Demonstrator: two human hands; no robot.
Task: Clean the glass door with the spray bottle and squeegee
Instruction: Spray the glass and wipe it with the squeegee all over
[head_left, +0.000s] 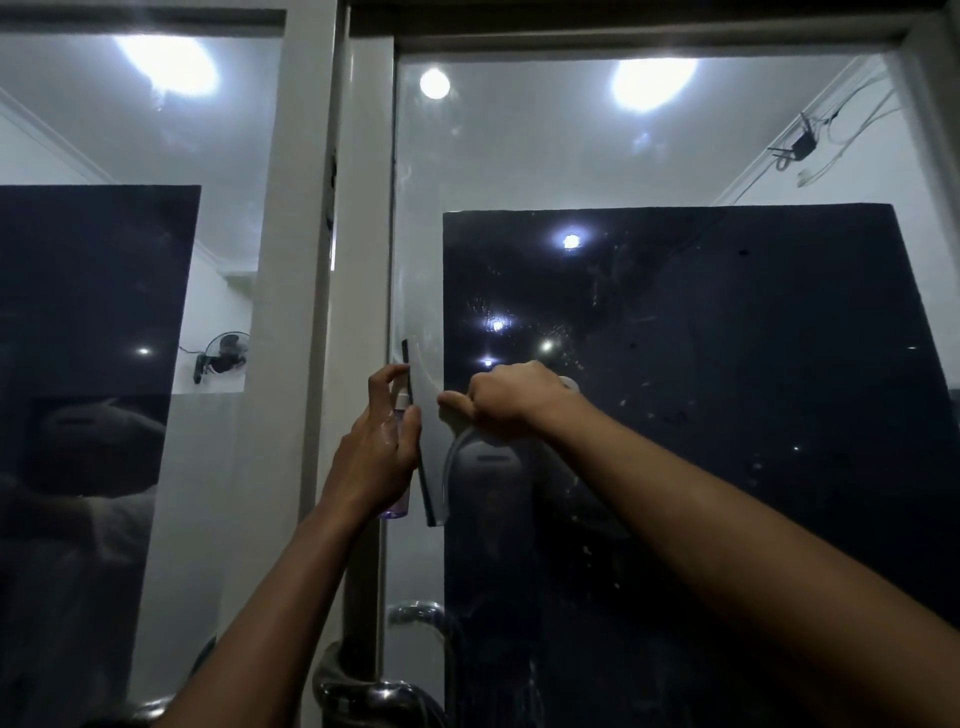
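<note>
Glass door (675, 312) glossy, droplet-speckled; squeegee (428, 431) matt grey plastic; spray bottle (397, 506) translucent purple.

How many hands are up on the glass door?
2. The left hand holds a small purple spray bottle by the white frame; the right hand grips the grey squeegee beside it.

Both arms were raised, bare forearms angled up and inward from lower frame. Left hand (376, 447) was upright, back toward camera, fingers curled round spray bottle (396, 470), index finger arched over its top. Right hand (511, 397) was level with left, just beside it, closed in fist round squeegee (434, 441) handle, thumb pointing left, knuckles up.
</note>
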